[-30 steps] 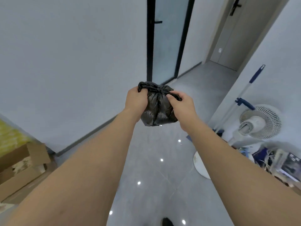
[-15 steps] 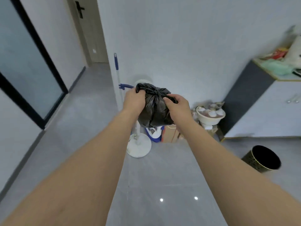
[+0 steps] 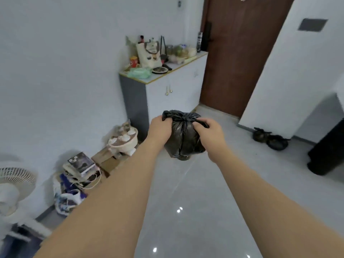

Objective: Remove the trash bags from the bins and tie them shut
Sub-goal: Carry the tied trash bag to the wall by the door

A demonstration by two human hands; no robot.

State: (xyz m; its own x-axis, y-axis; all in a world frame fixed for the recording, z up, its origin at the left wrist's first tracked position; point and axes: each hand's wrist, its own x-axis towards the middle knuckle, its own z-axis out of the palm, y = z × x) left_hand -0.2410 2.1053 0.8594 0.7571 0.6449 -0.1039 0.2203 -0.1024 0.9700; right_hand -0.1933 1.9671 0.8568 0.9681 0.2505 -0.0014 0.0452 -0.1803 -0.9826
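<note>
Black plastic trash bag (image 3: pixel 183 138), small and full, held up in the air above the grey tiled floor (image 3: pixel 195 202), roughly mid-frame. Neck is gathered and twisted into a knot at the top. Left hand (image 3: pixel 160 130) grips the top left flap of the bag, fingers curled into the plastic. Right hand (image 3: pixel 210 133) pinches the top right side by the knot, thumb and fingers closed on the plastic. Hands are apart, one on each side of the bag, both arms stretched forward.

Behind the bag a white cabinet (image 3: pixel 173 92) with a grey side stands against the wall; its tabletop is cluttered: tote bag (image 3: pixel 149 54), red can (image 3: pixel 133 61), green plastic bag (image 3: pixel 139 73), jars, details blurry. Brown door (image 3: pixel 242 53) just right of the cabinet. On the floor at the left wall: white bowl-shaped basket (image 3: pixel 123 139) holding small white things, cardboard box (image 3: pixel 109 161), stack of books (image 3: pixel 81 163) with cords, white fan (image 3: pixel 13 185) at the left edge. Two other black tied bags (image 3: pixel 270 139) lie on the floor near the right wall, touching or nearly so. Dark bin (image 3: pixel 329 149) at the right edge, partly cut off.
</note>
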